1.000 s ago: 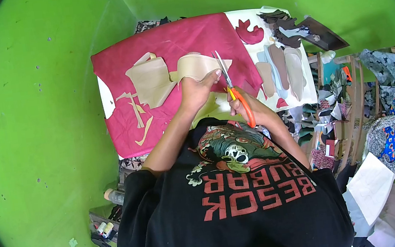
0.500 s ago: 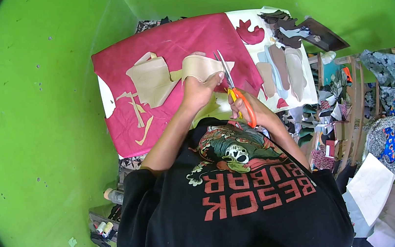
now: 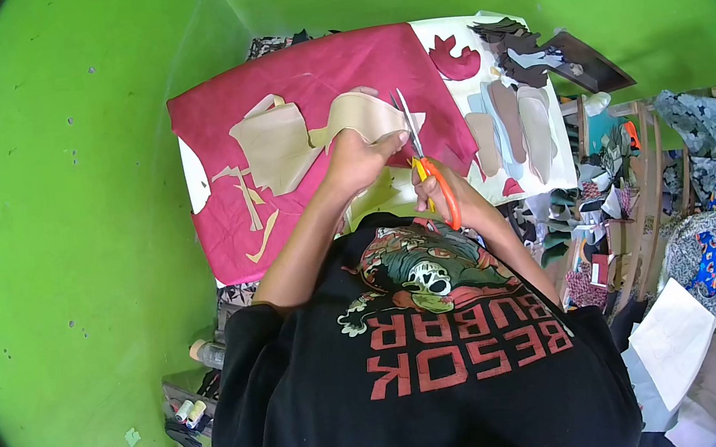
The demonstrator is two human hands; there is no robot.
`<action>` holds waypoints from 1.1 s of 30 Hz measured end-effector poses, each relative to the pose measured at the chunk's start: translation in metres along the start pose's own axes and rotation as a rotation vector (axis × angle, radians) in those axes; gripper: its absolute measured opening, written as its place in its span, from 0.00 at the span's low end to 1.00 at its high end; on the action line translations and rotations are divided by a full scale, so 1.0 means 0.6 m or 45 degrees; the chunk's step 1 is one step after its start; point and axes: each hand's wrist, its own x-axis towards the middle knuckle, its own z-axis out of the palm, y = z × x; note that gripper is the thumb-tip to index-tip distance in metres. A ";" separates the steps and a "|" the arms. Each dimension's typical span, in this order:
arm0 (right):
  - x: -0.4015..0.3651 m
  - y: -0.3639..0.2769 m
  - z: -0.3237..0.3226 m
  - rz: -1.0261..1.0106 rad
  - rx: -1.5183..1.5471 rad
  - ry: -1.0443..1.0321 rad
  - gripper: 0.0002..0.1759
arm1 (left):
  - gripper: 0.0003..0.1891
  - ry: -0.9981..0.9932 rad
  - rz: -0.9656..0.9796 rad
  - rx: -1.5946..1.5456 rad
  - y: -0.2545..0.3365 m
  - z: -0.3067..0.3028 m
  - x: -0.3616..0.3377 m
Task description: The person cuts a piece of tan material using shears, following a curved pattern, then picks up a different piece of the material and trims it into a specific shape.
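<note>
My left hand [image 3: 358,163] grips a beige piece of material [image 3: 363,117], with the thumb on top near its right end. In my right hand [image 3: 438,189] are scissors [image 3: 452,201] with orange and yellow handles. Their blades point away from me, slightly apart, at the right end of the beige piece. A larger beige sheet [image 3: 275,146] lies to the left on the dark red material [image 3: 373,52]. Narrow beige offcuts [image 3: 265,237] are scattered at its lower left.
Sole-shaped pieces [image 3: 506,120] lie on the white tabletop [image 3: 560,154] at the right. Behind them are a red curved piece [image 3: 452,60], dark cut pieces [image 3: 521,65] and a dark tray [image 3: 593,61]. Wooden shelving [image 3: 646,179] full of materials stands farther right.
My left hand and the beige piece have shifted very slightly. The scissors remain at the right end of the piece, in nearly the same pose.
</note>
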 end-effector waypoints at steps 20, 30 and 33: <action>-0.003 0.032 0.014 0.028 0.314 0.028 0.49 | 0.17 -0.025 -0.133 -0.145 0.003 0.005 -0.002; 0.000 0.004 0.022 0.008 0.377 -0.061 0.52 | 0.22 0.285 0.119 -0.354 -0.023 0.029 -0.012; -0.004 -0.001 0.027 -0.025 0.301 -0.040 0.52 | 0.27 0.235 0.111 -0.457 -0.023 0.028 -0.018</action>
